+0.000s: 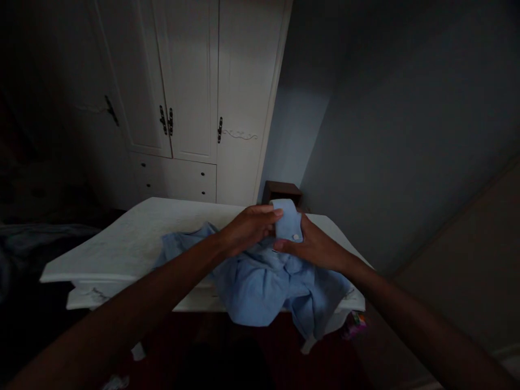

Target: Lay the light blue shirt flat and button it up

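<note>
A light blue shirt (260, 287) lies bunched on a white table (125, 244), part of it hanging over the front edge. Its cuff (287, 221) is raised above the rest, with a small white button near the lower right corner. My left hand (254, 225) pinches the cuff's left edge, thumb on top. On the other side my right hand (311, 241) grips the right edge, its thumb under the button end. Some fingers of both hands are hidden behind the cloth.
A white wardrobe (187, 81) with dark handles stands behind the table. A brown wooden box-like piece (282, 188) is by the grey wall (406, 108). Something purple and packaged (355, 325) is low at the table's right front corner. Dark fabric (40, 244) lies at left.
</note>
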The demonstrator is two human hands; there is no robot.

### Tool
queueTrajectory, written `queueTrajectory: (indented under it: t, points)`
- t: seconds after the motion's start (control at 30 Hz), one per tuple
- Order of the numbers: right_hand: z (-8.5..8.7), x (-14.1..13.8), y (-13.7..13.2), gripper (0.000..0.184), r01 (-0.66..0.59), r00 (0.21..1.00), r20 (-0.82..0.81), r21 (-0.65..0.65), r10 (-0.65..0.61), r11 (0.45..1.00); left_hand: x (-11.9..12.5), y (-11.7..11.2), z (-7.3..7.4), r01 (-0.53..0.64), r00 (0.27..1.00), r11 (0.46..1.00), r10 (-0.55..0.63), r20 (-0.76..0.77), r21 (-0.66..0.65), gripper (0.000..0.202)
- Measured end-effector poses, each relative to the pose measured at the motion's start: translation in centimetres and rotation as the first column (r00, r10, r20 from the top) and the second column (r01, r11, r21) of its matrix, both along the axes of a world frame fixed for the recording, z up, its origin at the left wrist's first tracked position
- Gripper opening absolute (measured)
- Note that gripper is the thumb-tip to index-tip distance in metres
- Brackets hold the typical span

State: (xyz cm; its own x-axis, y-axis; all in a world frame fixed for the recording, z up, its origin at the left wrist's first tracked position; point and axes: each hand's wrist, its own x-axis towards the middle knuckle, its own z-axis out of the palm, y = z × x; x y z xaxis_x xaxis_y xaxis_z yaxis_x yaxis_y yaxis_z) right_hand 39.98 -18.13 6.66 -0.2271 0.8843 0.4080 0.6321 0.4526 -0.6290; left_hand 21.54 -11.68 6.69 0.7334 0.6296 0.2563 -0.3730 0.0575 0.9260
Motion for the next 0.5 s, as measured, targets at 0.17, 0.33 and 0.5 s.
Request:
queueTrajectory:
  t: [0.17, 0.33, 0.5]
  points:
    - [-0.5, 0.9, 0.7, 0.049, -0.031, 0.958, -0.287, -0.093, 0.003, 0.995, 0.8, -1.1, 1.1, 0.057, 0.994, 0.978, -0.036, -0.103, 0.203, 0.026]
    - [-0.9, 1.2, 1.0, 0.027, -0.072, 0.923, -0.383, -0.078, 0.037, 0.994, -0.1, 1.0, 2.0, -0.105, 0.959, 0.942, 0.180, -0.217, 0.319, 0.020]
    - [0.7, 2.0, 1.1, 0.006, 0.114, 0.806, -0.579, -0.051, -0.122, 0.992, -0.9, 4.9, 0.1, -0.391, 0.811, 0.720, 0.564, -0.155, 0.573, 0.060]
